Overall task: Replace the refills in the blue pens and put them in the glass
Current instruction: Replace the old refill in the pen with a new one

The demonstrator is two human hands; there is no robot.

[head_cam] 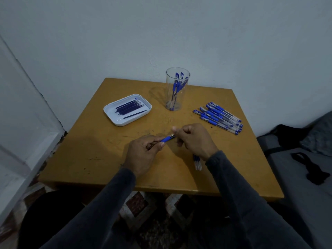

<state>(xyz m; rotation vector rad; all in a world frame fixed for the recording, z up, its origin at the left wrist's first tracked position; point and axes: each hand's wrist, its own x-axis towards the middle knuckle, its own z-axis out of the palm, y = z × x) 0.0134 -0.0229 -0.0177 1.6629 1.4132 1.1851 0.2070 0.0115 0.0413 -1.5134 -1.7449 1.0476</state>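
Blue pen [167, 139] above the table [100, 151], gripped by the left hand [143, 153]; right hand [194, 139] pinches its tip. Glass [177, 90] with pens stands behind, refill tray [111, 115] left, pen pile [219, 117] right. Pale wall [179, 33] behind. Pen barrel hidden in fist.

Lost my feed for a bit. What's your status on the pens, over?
Left hand grips pen; right hand pinches its tip. A few pens in glass, pile waiting right, refills in tray. Nothing in the way.
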